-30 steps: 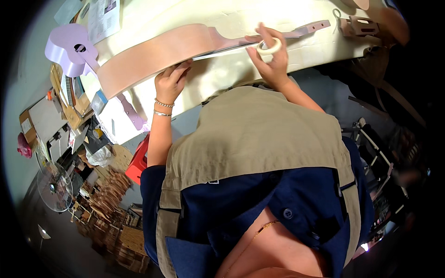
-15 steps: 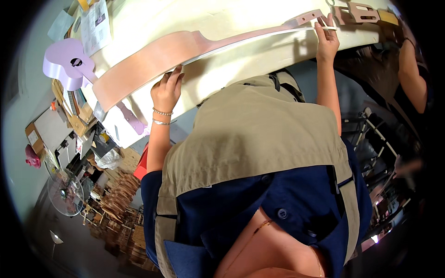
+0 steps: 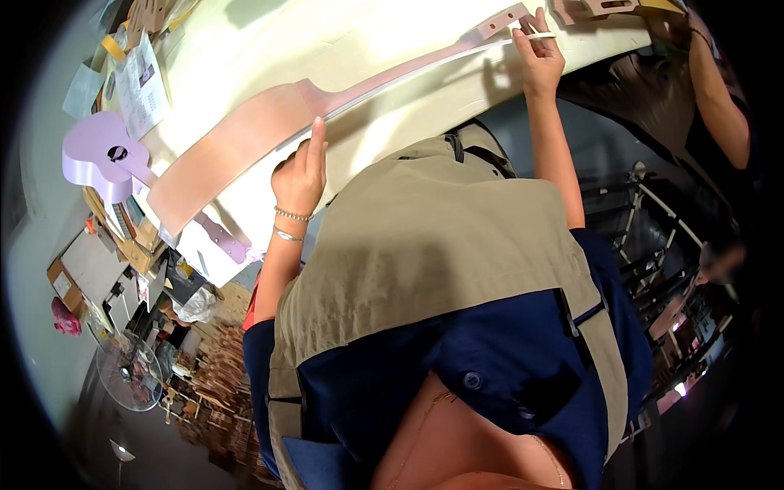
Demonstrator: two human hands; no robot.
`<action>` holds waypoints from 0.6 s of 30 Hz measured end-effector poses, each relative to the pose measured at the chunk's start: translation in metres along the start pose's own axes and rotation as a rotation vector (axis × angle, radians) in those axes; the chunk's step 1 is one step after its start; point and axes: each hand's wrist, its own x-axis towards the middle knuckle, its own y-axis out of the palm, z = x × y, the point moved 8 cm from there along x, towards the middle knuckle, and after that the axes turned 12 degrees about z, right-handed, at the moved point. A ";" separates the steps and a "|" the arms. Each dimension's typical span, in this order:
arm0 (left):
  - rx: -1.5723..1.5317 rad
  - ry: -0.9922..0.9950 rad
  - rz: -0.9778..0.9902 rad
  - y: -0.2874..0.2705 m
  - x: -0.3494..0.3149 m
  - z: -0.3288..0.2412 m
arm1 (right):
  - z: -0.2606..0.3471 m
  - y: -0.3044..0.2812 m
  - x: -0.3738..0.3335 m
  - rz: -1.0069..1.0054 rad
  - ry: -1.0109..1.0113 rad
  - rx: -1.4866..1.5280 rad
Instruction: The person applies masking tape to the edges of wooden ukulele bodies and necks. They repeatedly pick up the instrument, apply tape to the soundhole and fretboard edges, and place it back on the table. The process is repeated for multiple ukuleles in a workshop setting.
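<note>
An unpainted wooden ukulele stands on its side on the cream tabletop, neck pointing right. Along its near face runs a thin white strip, whose far end sticks out past the headstock. My right hand pinches that strip beside the headstock, fingers partly round it. At the body's near edge, close to where the neck starts, is my left hand. Its index finger stretches up against the edge, the other fingers are bent, and I see nothing held in it.
Left of the body lie a lilac ukulele, a printed sheet and a purple headstock. Another person's arm is at the right, near wooden neck pieces. A fan stands at the lower left.
The left hand has slid along the body toward the neck, and its index finger now points up. The whole view has shifted, with the right hand still at the headstock.
</note>
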 end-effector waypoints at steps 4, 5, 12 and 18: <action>-0.040 -0.037 0.035 0.003 0.005 -0.006 | -0.009 -0.002 0.001 0.006 -0.020 0.025; -0.081 -0.034 0.035 0.003 0.006 -0.008 | -0.021 -0.007 0.002 0.025 -0.032 0.006; -0.187 -0.011 -0.040 -0.010 -0.011 0.011 | 0.003 -0.001 0.000 -0.001 0.017 0.005; -0.211 -0.020 -0.120 -0.009 -0.015 0.027 | 0.028 -0.011 0.005 -0.006 -0.016 -0.180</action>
